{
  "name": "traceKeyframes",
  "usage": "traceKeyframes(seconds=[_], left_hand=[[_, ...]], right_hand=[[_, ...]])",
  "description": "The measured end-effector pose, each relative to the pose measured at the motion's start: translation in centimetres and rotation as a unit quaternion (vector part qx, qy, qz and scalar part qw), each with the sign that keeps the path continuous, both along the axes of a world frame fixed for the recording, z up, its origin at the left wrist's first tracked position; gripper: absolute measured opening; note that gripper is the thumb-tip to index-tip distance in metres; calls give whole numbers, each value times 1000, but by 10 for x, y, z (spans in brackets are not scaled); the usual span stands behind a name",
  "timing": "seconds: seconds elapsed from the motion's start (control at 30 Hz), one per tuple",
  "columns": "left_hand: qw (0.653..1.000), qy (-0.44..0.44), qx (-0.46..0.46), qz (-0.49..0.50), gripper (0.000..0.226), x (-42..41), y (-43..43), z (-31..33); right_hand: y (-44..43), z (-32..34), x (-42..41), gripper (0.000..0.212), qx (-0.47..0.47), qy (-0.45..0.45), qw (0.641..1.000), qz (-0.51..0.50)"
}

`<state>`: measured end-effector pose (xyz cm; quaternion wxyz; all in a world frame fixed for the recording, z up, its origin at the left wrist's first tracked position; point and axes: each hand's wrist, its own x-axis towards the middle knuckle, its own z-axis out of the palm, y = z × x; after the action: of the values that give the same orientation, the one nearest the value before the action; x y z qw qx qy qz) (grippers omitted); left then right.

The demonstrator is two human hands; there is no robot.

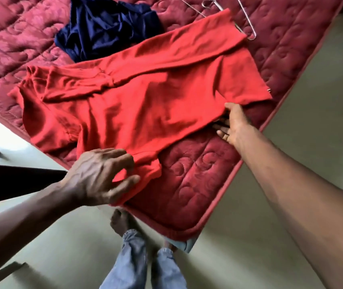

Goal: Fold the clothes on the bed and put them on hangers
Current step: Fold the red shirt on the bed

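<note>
Two grips — left hand (101,176), right hand (234,124) — pinch edges of the red cloth shirt (145,97), seemingly limp and light.

Pale, smooth floor (304,147) spreads out below me. My pale blue jeans (131,261) show at the bottom edge, with my one bare foot (119,221) just above them. A dark piece of furniture (10,180) stands at the left, and another dark shape (6,271) sits in the lower left corner.
</note>
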<state>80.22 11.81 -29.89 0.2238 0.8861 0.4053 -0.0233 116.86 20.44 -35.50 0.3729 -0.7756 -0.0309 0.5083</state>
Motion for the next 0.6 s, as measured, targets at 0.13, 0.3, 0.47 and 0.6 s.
traceKeyframes(seconds=[0.13,0.3,0.47,0.6], left_hand=[[997,16,39,60,64,94,18,-8],[984,147,8,101,57,137,32,-37],[996,69,-12,62,34,120,45,-21],[995,-13,-48,82,29,115,52,-4]], right_hand=[[21,9,42,26,62,36,995,-76],[46,6,77,32,37,27,992,-117],[56,-1,105,19,71,-70,978,-181],[73,-72,180,27,39,-148,971,-184]])
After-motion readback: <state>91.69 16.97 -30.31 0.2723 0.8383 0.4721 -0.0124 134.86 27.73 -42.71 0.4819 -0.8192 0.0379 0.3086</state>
